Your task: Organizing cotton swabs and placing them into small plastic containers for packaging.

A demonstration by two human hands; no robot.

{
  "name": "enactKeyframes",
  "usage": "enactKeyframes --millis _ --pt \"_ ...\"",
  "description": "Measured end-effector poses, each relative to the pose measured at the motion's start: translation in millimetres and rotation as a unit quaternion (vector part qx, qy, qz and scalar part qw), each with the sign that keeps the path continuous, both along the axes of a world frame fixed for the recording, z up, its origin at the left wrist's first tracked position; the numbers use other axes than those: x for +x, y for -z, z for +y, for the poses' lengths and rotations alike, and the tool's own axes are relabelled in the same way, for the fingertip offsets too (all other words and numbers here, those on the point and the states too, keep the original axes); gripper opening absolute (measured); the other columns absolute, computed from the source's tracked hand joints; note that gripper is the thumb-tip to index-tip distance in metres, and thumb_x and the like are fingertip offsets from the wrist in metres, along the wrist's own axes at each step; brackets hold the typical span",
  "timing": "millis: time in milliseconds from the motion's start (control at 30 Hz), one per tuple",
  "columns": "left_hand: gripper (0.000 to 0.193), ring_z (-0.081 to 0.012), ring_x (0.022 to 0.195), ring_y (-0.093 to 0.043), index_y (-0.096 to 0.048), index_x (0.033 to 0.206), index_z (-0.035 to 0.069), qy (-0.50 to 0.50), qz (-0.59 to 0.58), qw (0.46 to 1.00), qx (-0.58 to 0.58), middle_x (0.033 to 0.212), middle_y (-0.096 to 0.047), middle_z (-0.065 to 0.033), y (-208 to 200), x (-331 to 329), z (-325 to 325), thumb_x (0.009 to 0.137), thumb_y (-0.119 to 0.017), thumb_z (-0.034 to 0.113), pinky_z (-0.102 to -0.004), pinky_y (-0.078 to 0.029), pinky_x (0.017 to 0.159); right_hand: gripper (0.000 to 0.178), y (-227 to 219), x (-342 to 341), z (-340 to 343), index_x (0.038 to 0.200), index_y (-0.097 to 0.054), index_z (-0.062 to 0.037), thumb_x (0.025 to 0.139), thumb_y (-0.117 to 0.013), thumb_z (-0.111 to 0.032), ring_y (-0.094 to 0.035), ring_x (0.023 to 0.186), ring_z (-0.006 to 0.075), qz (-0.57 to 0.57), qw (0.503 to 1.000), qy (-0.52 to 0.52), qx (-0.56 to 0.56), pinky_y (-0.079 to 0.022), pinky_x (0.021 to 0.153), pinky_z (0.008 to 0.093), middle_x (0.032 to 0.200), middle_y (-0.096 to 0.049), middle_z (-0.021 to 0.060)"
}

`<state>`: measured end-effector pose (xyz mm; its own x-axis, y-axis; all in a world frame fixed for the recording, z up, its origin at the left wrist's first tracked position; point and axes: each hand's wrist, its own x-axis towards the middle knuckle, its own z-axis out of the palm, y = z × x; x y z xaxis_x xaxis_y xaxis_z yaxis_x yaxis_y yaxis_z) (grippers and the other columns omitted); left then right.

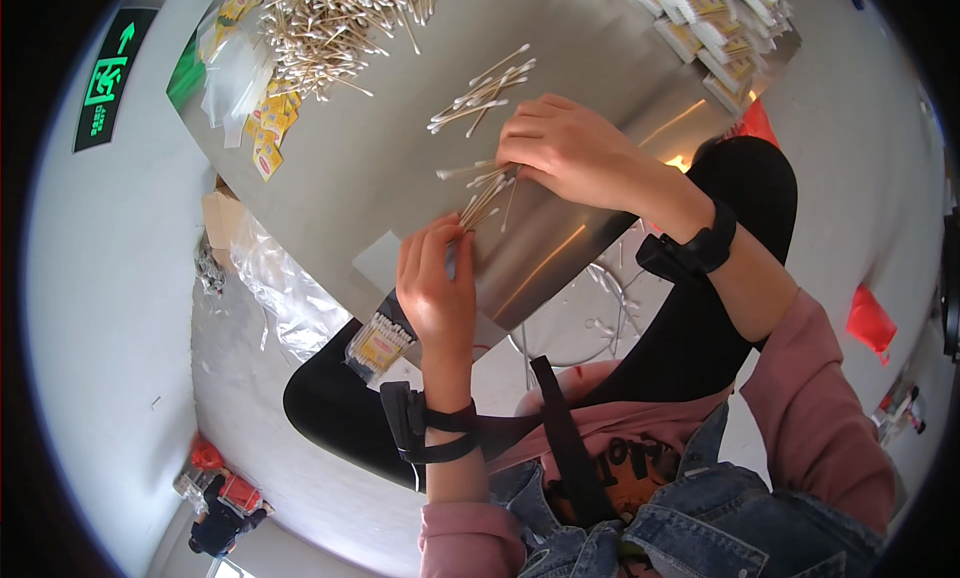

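Observation:
Wooden-stick cotton swabs (487,194) with white tips lie in a loose bunch between my two hands, over the metal table. My left hand (437,283) is closed, its fingertips pinching the lower ends of the bunch. From the upper right, my right hand (570,153) bends its fingers around the other ends; its palm is hidden. Just beyond, a smaller group of cotton swabs (485,93) lies on the table. Beside my left wrist, a clear bag filled with swabs and a yellow label (378,346) sits at the table edge by my thigh.
On the metal table (400,168) a large heap of loose swabs (330,28) lies far left, beside yellow labels (268,128) and clear bags (235,83). Filled swab packs (715,28) are stacked far right. Below stand a round-topped stool (575,328) and crumpled plastic (290,288).

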<state>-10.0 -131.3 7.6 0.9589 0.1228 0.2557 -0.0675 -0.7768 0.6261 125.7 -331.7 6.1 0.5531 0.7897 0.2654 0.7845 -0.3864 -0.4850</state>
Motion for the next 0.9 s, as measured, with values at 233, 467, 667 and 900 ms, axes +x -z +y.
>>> enactKeyframes --millis 233,467,667,900 --pt "0.017 -0.0279 0.089 -0.068 -0.071 0.094 0.001 0.018 -0.028 0.999 0.001 0.099 -0.073 -0.0092 0 10 -10 0.078 -0.077 -0.003 -0.0369 -0.054 0.078 0.005 5 1 -4 0.085 -0.064 -0.0083 0.082 -0.067 -0.005 -0.058 0.095 0.0209 0.013 1.0 0.015 0.024 -0.048 0.09 0.0355 0.085 -0.059 0.0013" --pt "0.014 -0.028 0.087 -0.068 -0.071 0.09 0.001 0.023 -0.041 0.999 0.001 0.095 -0.072 -0.0093 3 10 -7 0.078 -0.075 -0.004 -0.0368 -0.054 0.078 0.006 2 2 0 0.084 -0.063 -0.007 0.081 -0.065 -0.003 -0.058 0.094 0.0228 0.014 0.999 0.007 0.028 -0.049 0.088 0.0369 0.085 -0.059 0.0031" --pt "0.012 -0.027 0.087 -0.069 -0.072 0.09 0.0 -0.013 -0.02 1.0 0.012 0.094 -0.073 -0.0104 2 -13 15 0.08 -0.075 -0.005 -0.0353 -0.054 0.078 0.01 0 4 -5 0.089 -0.062 -0.0061 0.082 -0.066 -0.001 -0.058 0.093 0.0251 0.034 0.999 0.024 0.013 -0.049 0.085 0.0376 0.087 -0.061 0.0038" --pt "0.013 -0.027 0.086 -0.068 -0.072 0.089 0.002 0.009 -0.022 0.999 0.026 0.095 -0.074 -0.0094 4 -16 8 0.078 -0.075 -0.005 -0.0363 -0.054 0.077 0.015 11 5 2 0.094 -0.064 -0.007 0.082 -0.069 0.0 -0.06 0.094 0.026 0.008 0.998 0.048 0.05 -0.05 0.082 0.0369 0.092 -0.063 0.0036"
